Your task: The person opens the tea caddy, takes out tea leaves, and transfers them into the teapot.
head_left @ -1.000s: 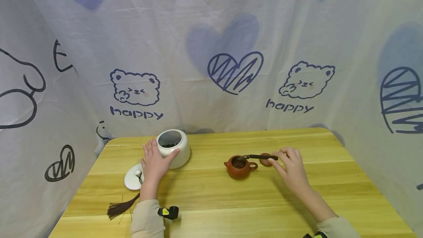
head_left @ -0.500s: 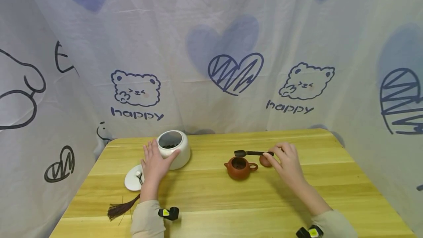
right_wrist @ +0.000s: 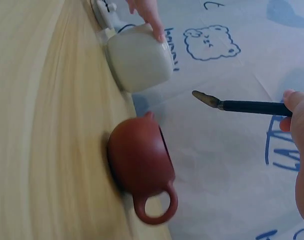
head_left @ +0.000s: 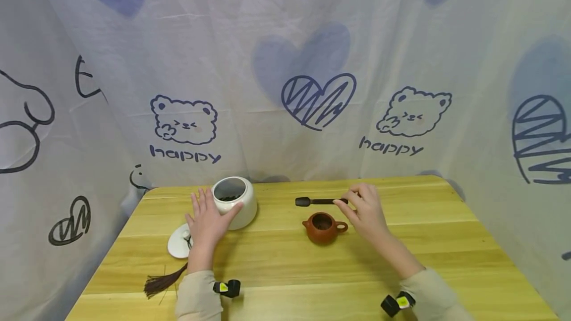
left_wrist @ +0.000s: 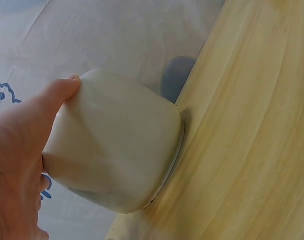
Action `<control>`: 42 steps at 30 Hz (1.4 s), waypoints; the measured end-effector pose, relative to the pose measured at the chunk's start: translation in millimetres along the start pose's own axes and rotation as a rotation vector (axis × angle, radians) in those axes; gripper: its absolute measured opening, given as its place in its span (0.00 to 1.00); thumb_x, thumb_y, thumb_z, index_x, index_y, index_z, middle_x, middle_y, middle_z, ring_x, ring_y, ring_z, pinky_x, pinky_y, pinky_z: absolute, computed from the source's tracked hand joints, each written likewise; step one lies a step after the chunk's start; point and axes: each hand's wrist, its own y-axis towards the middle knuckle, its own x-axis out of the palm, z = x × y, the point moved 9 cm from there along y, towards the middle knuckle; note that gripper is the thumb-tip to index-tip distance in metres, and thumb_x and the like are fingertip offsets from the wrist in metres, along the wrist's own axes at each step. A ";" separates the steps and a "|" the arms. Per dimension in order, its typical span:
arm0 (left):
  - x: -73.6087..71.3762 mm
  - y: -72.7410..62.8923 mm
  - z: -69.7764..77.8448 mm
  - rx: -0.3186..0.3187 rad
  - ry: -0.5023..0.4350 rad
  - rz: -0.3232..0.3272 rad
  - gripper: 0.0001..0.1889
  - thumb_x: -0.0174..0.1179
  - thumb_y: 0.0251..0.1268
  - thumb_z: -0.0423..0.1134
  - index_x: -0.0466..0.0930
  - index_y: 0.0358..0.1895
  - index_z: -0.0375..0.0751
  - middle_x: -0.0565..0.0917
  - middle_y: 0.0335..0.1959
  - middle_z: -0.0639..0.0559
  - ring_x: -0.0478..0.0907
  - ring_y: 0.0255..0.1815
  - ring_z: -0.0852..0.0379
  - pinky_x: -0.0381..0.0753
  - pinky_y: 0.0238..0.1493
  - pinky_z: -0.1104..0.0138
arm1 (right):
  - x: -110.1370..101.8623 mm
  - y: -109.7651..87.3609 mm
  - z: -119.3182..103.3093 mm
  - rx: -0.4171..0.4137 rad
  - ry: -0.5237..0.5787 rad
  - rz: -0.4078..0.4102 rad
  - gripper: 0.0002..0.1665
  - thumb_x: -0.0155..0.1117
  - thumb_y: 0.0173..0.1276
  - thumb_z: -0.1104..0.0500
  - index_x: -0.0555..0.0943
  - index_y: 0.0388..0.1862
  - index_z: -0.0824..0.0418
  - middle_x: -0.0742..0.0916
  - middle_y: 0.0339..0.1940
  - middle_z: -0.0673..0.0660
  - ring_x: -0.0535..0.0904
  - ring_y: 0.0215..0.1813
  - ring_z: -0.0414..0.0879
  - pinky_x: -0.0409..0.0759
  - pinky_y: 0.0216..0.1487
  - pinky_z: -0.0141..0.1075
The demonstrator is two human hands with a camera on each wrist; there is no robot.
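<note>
My left hand [head_left: 208,221] holds the side of a white ceramic jar [head_left: 244,216], thumb near the rim and fingers round its left side. Dark tea leaves [head_left: 229,198] lie inside the uncovered jar. Between thumb and fingertips, my right hand [head_left: 367,212] pinches the dark handle of a tea scoop [head_left: 322,201]. The scoop is level, its head pointing left toward the jar, raised above and behind a reddish-brown clay teapot [head_left: 320,235]. That teapot stands lidless, spout left and handle right. In the right wrist view the scoop's narrow head [right_wrist: 207,99] shows edge-on.
Left of the jar lies its white lid [head_left: 178,245], partly behind my left hand. A dark brown tassel [head_left: 164,282] rests in front of it. Everything stands on a wooden table [head_left: 276,271]. Printed cloth [head_left: 250,73] hangs behind and at both sides.
My right hand has lifted the scoop out of the teapot's mouth and carried it left and up. The small teapot lid is now hidden by that hand. My left hand stays on the jar.
</note>
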 end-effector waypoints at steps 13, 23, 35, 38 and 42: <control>-1.4 -0.9 0.6 0.014 0.060 -0.009 0.62 0.45 0.55 0.80 0.32 0.79 0.38 0.30 0.80 0.41 0.22 0.80 0.42 0.25 0.73 0.34 | 29.5 27.0 -16.4 -0.033 -0.006 -0.012 0.24 0.56 0.71 0.42 0.80 0.27 0.59 0.74 0.30 0.55 0.62 0.34 0.49 0.58 0.38 0.39; -0.7 0.2 -0.7 0.010 0.046 -0.054 0.63 0.45 0.56 0.79 0.27 0.78 0.37 0.28 0.79 0.39 0.22 0.80 0.40 0.26 0.73 0.34 | 57.9 41.7 -20.2 0.035 0.034 -0.077 0.11 0.68 0.63 0.52 0.82 0.30 0.59 0.74 0.32 0.55 0.63 0.35 0.48 0.58 0.38 0.37; -1.6 2.2 0.8 -0.001 0.051 -0.077 0.63 0.45 0.56 0.80 0.27 0.78 0.36 0.28 0.79 0.37 0.23 0.80 0.39 0.30 0.73 0.34 | 89.2 57.7 -32.0 0.022 0.063 -0.073 0.10 0.68 0.64 0.53 0.81 0.29 0.58 0.74 0.31 0.54 0.62 0.35 0.49 0.59 0.38 0.39; -2.5 2.2 2.6 0.002 0.056 -0.082 0.63 0.45 0.56 0.79 0.27 0.77 0.35 0.29 0.79 0.36 0.23 0.80 0.38 0.30 0.74 0.35 | 98.4 61.4 -37.5 0.009 0.055 -0.085 0.10 0.69 0.62 0.53 0.81 0.29 0.58 0.74 0.32 0.54 0.62 0.35 0.48 0.61 0.39 0.39; -2.1 2.6 4.3 0.002 0.060 -0.091 0.63 0.44 0.56 0.79 0.27 0.77 0.35 0.28 0.79 0.36 0.23 0.80 0.38 0.31 0.74 0.35 | 109.4 65.9 -43.5 -0.001 0.032 -0.094 0.10 0.69 0.62 0.52 0.81 0.29 0.57 0.75 0.33 0.54 0.64 0.36 0.48 0.64 0.39 0.38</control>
